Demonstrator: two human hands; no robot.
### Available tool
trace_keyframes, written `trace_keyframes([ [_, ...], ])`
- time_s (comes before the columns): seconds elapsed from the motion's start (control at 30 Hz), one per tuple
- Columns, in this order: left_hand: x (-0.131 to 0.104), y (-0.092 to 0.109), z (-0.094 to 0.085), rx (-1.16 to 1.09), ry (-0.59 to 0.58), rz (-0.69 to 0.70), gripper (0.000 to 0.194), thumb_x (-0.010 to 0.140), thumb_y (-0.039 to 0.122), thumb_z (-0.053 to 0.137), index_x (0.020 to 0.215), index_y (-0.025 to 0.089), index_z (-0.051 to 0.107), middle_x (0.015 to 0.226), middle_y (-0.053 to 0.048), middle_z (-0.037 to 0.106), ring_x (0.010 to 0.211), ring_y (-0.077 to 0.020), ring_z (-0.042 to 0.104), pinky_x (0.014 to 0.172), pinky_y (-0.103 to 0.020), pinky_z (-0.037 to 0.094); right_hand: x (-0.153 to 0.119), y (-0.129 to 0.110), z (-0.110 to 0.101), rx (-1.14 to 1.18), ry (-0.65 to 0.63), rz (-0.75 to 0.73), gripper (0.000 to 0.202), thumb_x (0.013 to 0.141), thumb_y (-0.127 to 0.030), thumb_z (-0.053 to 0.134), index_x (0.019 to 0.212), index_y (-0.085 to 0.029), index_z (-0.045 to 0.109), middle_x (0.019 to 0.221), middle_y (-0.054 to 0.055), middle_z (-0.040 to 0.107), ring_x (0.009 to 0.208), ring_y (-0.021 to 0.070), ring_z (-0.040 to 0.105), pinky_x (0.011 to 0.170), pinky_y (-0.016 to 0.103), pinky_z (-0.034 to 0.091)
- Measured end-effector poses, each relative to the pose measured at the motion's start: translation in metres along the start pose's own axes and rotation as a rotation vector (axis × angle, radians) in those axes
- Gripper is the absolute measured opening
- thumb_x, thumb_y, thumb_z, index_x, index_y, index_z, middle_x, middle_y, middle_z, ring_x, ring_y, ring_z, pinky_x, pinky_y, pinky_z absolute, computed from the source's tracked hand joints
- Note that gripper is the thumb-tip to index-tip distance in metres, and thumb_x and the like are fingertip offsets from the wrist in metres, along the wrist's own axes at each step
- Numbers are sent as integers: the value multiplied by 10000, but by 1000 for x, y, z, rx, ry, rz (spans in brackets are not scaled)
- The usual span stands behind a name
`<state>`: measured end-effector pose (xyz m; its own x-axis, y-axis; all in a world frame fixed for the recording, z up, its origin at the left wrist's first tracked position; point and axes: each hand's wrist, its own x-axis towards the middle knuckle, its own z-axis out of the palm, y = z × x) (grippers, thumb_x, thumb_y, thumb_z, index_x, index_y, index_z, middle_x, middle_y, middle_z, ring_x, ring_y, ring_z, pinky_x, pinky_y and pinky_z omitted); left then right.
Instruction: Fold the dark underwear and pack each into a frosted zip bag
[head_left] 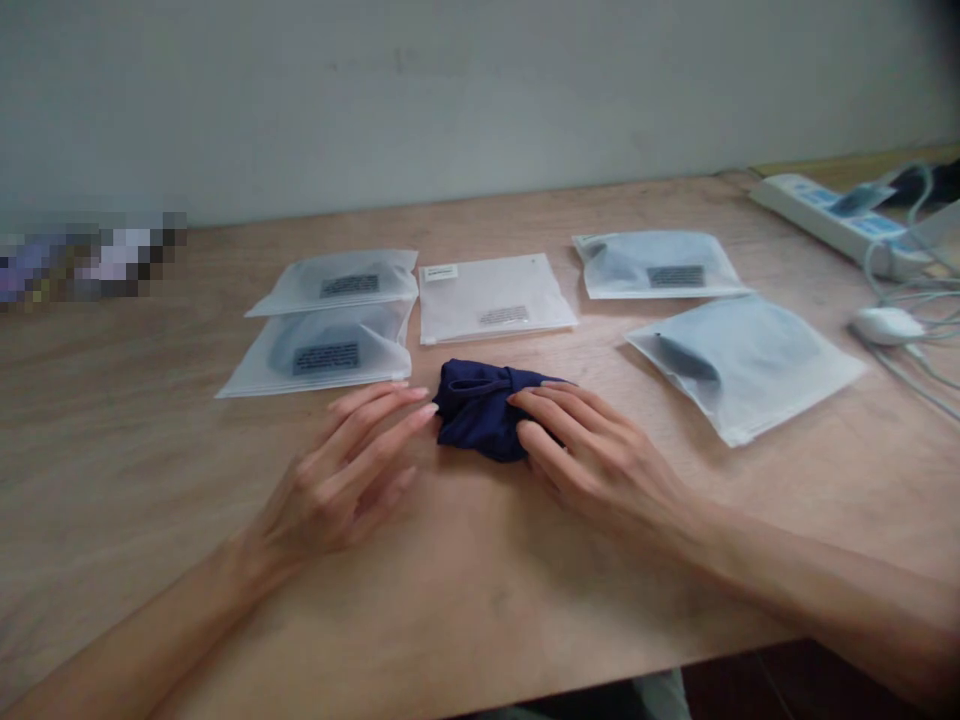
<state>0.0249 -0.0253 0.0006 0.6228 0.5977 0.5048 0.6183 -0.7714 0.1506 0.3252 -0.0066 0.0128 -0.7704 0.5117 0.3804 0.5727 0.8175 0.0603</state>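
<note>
A folded dark blue cloth (480,415) lies on the wooden table in the middle, with a loop of its fabric on top. My right hand (592,445) holds the cloth's right side, its fingers bent over the top and the thumb low at the edge. Just left of the cloth is my left hand (356,460), fingers apart, with the fingertips close to the cloth's left edge and nothing held. Behind the cloth lies a flat, whitish frosted pouch (491,297) with a small white label at its upper left.
Two frosted pouches (330,345) (345,280) overlap at left. Two more pouches (660,265) (750,365) lie at right, with dark contents showing. A white power strip (840,220), a white adapter (889,326) and cables are at far right. Blurred items lie at far left.
</note>
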Motion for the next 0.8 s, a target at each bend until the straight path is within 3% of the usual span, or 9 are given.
trace_keyframes([
  [0.2,13,-13,5,249,11,-57,604,961,157,533,1543,124,375,1513,-175,511,1478,-325,403,1233,-575,307,-1,17,-3,-78,-41,85,214,901,7,488,1057,-69,614,1263,247,622,1081,349,665,885,456,596],
  [0.37,54,-38,18,301,-199,-75,560,1047,394,421,1533,117,402,1629,-193,334,1549,-347,253,1252,-592,232,-2,20,4,16,-52,51,198,940,-6,456,1039,-74,613,1420,261,554,1332,372,547,1038,483,548],
  [0.53,85,-56,37,311,-320,-172,549,1073,409,317,1488,82,471,1570,-217,425,1481,-336,396,1229,-575,274,1,22,6,77,-30,-76,179,975,-55,465,1028,-84,634,1396,236,600,1359,351,536,1058,487,546],
  [0.8,81,-53,50,331,-299,-137,503,1050,379,417,1447,90,524,1519,-208,498,1415,-343,483,1181,-556,363,1,23,5,89,-19,-84,178,975,-74,485,1056,-100,642,1395,223,608,1346,317,555,1064,465,545],
])
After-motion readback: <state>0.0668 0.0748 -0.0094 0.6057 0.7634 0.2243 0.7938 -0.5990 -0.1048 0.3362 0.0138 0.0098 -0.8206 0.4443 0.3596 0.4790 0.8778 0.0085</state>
